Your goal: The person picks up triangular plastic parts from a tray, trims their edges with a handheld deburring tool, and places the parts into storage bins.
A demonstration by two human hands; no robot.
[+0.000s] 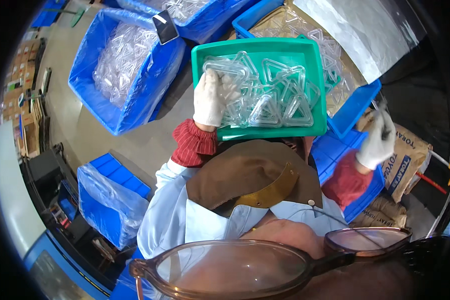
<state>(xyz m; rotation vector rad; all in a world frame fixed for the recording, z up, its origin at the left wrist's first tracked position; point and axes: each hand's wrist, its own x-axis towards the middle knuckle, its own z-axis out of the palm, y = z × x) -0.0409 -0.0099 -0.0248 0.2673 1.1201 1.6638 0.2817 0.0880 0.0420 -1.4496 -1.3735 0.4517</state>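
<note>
Two white gloves cover our hands. Our left hand's (210, 99) fingers grasp a clear triangle (230, 65), holding it over the left part of the tray (265, 132). Our right hand (378, 141) is well apart from it, off to the right, blurred, its fingers bent — we cannot tell whether they pinch anything.

More triangles (265, 112) lie heaped inside the green tray, overlapping and turned every way, some flat, some tilted. The tray sits just ahead of our chest. Red striped cuffs (195, 144) circle our wrists, over pale blue sleeves.

Just behind the tray and to its right, a blue crate (349, 117) lined with brown board holds more clear triangles; a silvery sheet (362, 32) covers part of its far side. To the left stands a blue bin (83, 90) full of clear pieces, with a phone (165, 27) on its right rim — and another filled bin (207, 31) is beside it, at the top edge.

Brown sacks (410, 150) stand beyond our right hand. A plastic-draped blue box (102, 210) rests at lower left on the grey floor (65, 112). Glasses (235, 243) cross the lower edge.
</note>
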